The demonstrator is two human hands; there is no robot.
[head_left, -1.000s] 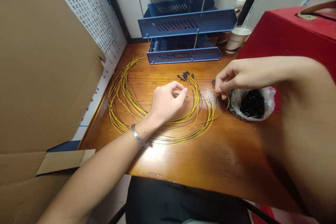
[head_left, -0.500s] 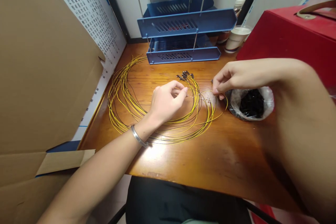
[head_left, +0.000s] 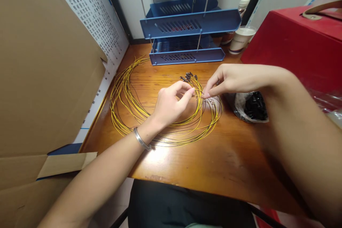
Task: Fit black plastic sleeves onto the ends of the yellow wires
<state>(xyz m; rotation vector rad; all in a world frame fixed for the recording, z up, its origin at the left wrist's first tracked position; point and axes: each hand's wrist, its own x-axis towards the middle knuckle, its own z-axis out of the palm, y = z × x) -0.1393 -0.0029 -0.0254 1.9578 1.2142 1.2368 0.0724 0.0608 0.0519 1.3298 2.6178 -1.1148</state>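
Note:
A coil of yellow and black wires [head_left: 120, 121] lies in loops on the wooden table. At the coil's right part, several wires end in small black connectors [head_left: 189, 77]. My left hand [head_left: 173, 101], with a silver bracelet [head_left: 141, 139] at the wrist, pinches a thin wire between thumb and forefinger. Close to its right, my right hand [head_left: 220, 81] is closed in a pinch on a thin wire too. Only a short gap parts the fingertips of both hands, over the wires. Whether they hold the same wire is hard to see.
Right of the wires stands a clear plastic bag [head_left: 240, 105] of black pieces [head_left: 255, 107], partly behind my right forearm. A blue tray rack [head_left: 187, 57] is at the back, with a paper cup [head_left: 240, 39] beside it. A red box [head_left: 294, 39] and cardboard [head_left: 48, 78] flank the table.
My right hand has moved left, from near the bag to beside my left fingertips. The wire loop by the bag has drawn in. My left hand has barely shifted.

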